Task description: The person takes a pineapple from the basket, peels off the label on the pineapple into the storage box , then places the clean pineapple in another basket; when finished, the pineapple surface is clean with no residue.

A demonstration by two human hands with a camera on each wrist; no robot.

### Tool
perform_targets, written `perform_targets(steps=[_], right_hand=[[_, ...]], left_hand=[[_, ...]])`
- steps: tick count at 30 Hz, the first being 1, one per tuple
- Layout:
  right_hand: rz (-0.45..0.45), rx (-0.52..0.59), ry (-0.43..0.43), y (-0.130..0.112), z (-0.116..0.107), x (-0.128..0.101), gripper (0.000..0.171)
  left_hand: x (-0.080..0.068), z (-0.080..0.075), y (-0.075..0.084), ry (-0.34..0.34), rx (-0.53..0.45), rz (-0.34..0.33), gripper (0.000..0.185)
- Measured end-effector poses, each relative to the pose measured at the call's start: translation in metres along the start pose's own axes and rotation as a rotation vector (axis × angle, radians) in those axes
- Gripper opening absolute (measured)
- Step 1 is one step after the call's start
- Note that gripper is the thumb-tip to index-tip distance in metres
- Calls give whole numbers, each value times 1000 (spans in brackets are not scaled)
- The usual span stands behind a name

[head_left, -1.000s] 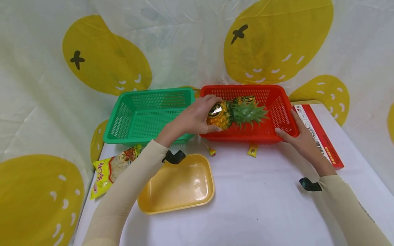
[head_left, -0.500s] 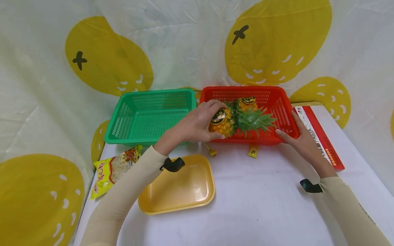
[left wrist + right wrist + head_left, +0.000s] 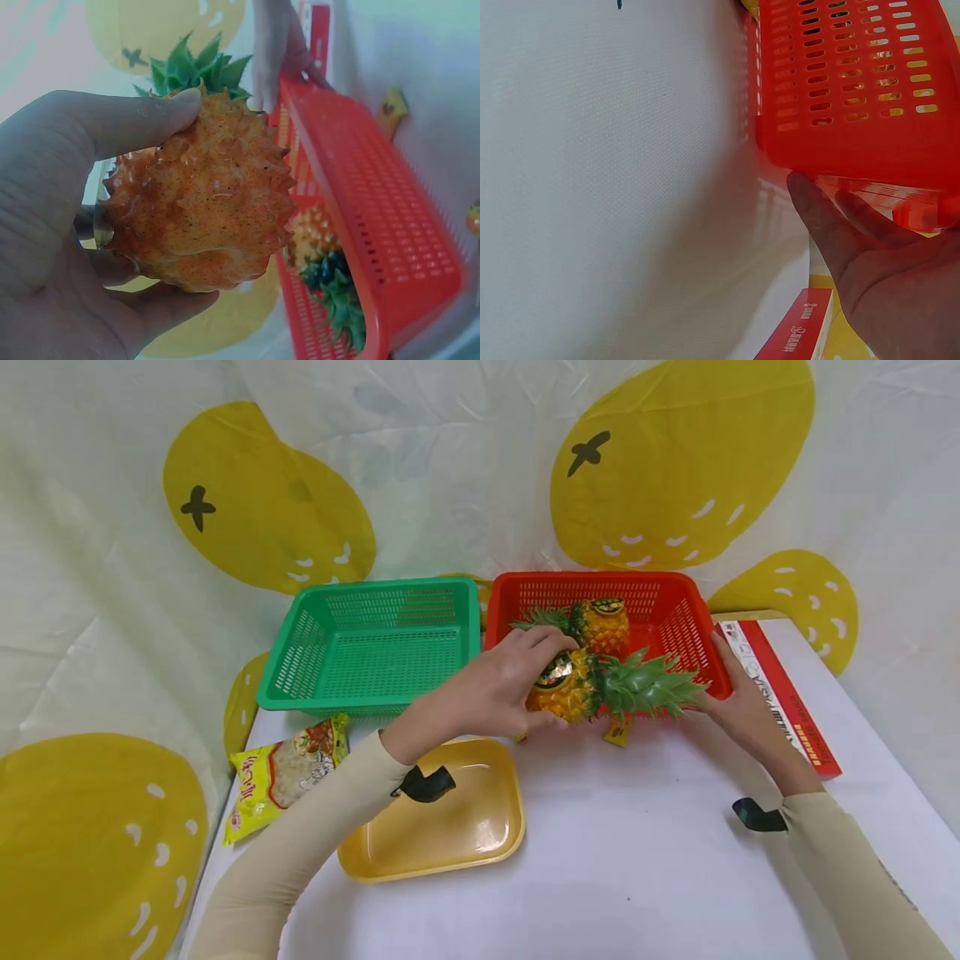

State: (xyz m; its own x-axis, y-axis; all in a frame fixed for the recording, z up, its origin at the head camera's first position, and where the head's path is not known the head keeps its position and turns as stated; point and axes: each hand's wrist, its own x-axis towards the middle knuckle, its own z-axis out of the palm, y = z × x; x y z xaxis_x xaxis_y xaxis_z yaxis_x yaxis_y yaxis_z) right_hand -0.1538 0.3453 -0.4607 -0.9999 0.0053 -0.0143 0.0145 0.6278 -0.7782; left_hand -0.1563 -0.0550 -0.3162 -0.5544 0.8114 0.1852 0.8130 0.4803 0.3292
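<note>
Pineapple, small and orange-yellow with a spiky green crown, sits in the grip of the left hand, whose fingers and thumb curl round its body. It is held on its side above the near rim of the red basket, the crown pointing toward the person's right and reaching over the basket's front edge. The left wrist view shows the thumb pressed along the top of the fruit and the palm cupped beneath it, with a round dark label at the end nearest the palm.

A second pineapple lies inside the red basket, further back, just beyond the held one.

The right hand rests at the near right corner of the red basket, fingers fairly straight and laid against the basket's outer wall and rim; the right wrist view shows the palm just under the basket's edge, touching it.

A green basket stands just beside the red one on the person's left, the two nearly touching. On the white tabletop, near the left forearm, lies a shallow yellow tray. A yellow snack packet lies at the left edge of the tabletop, and a small yellow sachet lies just in front of the red basket, under the crown. A long red and white box lies along the right side, beside the right hand.
</note>
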Motion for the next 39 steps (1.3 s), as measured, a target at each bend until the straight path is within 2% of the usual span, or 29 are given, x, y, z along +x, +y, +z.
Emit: perform_targets(steps=[12, 21, 27, 39], right_hand=[[50, 7, -40, -4, 0, 0, 100], [51, 14, -56, -7, -2, -2, 101], [27, 43, -60, -7, -3, -2, 101], [23, 11, -56, -7, -6, -2, 100]], left_hand=[[-5, 10, 21, -44, -92, 63, 79], [-5, 15, 30, -76, -104, 82, 81], [-8, 30, 31, -128, -85, 83, 85], [-8, 62, 29, -166, -105, 80, 87]])
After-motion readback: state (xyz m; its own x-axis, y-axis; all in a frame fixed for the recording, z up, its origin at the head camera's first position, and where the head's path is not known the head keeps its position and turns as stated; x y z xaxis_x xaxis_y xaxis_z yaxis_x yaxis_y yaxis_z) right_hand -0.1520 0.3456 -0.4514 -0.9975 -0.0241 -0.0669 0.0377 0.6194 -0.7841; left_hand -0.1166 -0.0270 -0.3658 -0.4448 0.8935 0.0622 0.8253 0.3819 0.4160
